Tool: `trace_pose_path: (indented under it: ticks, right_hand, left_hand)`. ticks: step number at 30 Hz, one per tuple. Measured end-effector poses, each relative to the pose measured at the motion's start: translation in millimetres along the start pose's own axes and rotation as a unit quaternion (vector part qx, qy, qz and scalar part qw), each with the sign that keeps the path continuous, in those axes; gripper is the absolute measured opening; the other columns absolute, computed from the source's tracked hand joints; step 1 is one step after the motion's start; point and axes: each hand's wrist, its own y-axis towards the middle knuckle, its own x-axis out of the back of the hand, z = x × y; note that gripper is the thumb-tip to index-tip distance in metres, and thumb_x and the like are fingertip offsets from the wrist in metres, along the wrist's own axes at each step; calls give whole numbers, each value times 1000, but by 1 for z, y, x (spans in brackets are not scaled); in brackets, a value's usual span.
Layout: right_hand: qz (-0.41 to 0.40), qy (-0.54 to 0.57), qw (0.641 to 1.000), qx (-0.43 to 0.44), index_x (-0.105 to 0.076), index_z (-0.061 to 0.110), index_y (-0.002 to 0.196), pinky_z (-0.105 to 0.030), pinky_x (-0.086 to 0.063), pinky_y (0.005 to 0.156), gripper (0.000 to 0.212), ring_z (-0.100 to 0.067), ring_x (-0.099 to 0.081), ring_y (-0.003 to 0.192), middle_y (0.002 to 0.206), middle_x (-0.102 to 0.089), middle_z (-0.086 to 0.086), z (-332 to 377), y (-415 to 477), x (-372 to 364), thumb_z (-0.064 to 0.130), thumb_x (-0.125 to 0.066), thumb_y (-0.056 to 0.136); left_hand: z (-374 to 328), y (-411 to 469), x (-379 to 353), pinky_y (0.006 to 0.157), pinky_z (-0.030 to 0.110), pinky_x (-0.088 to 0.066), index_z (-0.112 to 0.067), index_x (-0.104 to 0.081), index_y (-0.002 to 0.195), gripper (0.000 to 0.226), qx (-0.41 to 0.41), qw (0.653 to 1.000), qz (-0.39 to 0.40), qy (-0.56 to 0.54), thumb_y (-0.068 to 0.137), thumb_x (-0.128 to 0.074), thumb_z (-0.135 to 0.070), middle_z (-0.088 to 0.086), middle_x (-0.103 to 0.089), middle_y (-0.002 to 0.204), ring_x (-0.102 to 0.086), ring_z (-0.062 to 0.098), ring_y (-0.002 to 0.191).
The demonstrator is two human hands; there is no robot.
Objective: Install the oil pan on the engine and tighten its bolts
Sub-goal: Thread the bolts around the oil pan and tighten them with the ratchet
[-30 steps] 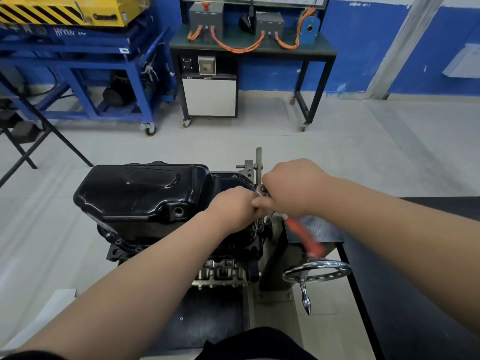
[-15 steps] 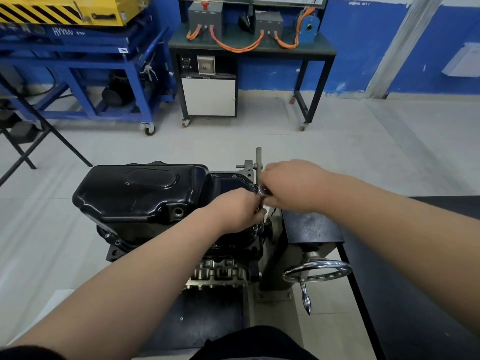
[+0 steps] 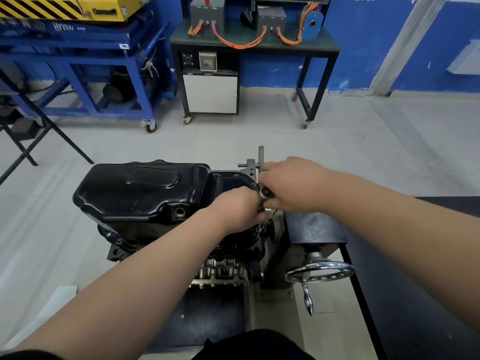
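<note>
Nearest, a chrome handwheel (image 3: 319,271) sits right of the engine (image 3: 223,272). Above it, 2 hands meet at the right end of the black oil pan (image 3: 140,193), which lies atop the engine. The left hand (image 3: 239,209) curls round the shaft of a socket tool (image 3: 266,194); the right hand (image 3: 288,185) grips its chrome head. Beyond, a table (image 3: 254,46) carries orange cables (image 3: 233,41).

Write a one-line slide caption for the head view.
Left hand and right hand grip a ratchet beside the black oil pan seated on the engine.

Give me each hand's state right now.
Left hand: closed, fingers curled round the socket shaft.
Right hand: closed, gripping the ratchet wrench.
</note>
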Motion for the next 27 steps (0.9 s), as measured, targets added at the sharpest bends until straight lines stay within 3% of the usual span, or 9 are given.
trace_pose_path:
  ticks: [3,5,8,11,14,17,20,24,27]
  right_hand:
    - [21,1,993,-114,-47,21,61,-26,-29,49,49,-15,-42,53,65,-47,2,9,0,-3,60,-36,89]
    - [24,2,996,-89,-53,22,66,-26,-31,49,41,-16,-46,57,72,-52,2,8,1,-4,55,-42,88]
    - [17,-2,1000,10,-57,21,100,-29,-36,65,23,-20,-55,87,101,-52,1,-3,1,0,38,-57,85]
    - [-14,-8,999,-33,-54,20,77,-29,-39,57,27,-20,-53,67,81,-52,0,-2,0,1,46,-51,85]
    - [-15,15,989,-146,-40,20,55,-26,-22,45,50,-15,-37,50,60,-40,2,8,0,-4,60,-39,86]
    - [-1,41,997,-60,-56,19,77,-29,-37,53,33,-19,-54,68,82,-55,1,1,2,-6,51,-50,85]
    - [24,61,998,-11,-56,22,101,-35,-48,70,25,-22,-55,84,102,-52,1,-9,-1,1,40,-56,84]
    - [7,-17,992,-125,-47,20,63,-25,-26,46,47,-14,-35,50,63,-43,1,5,1,-3,58,-38,89]
    - [21,29,995,-92,-52,20,69,-29,-36,49,38,-18,-48,59,77,-55,-2,5,2,-3,52,-46,88]
  left_hand:
    - [0,1,-2,53,32,-40,-19,-58,64,38,12,999,-15,-29,90,-43,-43,0,-48,59,-51,26,63]
    - [1,1,-2,50,31,-36,-22,-48,57,35,2,999,-6,-42,90,-44,-34,-2,-44,55,-48,27,61]
    - [3,2,-4,50,28,-30,-23,-36,64,30,-20,1000,5,-13,89,-49,-34,-8,-38,55,-45,22,58]
    - [3,3,-3,54,30,-40,-20,-49,70,31,-6,1000,-7,-20,88,-49,-45,-5,-47,61,-54,24,65]
    - [2,3,-3,57,31,-45,-18,-64,81,34,10,998,-27,-61,87,-45,-47,-2,-52,64,-56,27,68]
    - [2,3,-3,54,28,-35,-20,-46,69,26,-10,1000,-8,-25,90,-46,-36,-4,-45,60,-49,24,62]
    - [4,5,-3,54,29,-36,-24,-39,70,24,-20,1000,4,-1,89,-49,-35,-4,-43,61,-50,24,64]
    - [2,5,-1,61,34,-48,-19,-65,84,40,5,999,-9,-36,87,-39,-50,2,-60,71,-57,26,72]
    - [2,5,-3,54,31,-40,-19,-51,63,37,4,999,0,-37,87,-38,-43,-1,-49,58,-51,27,63]
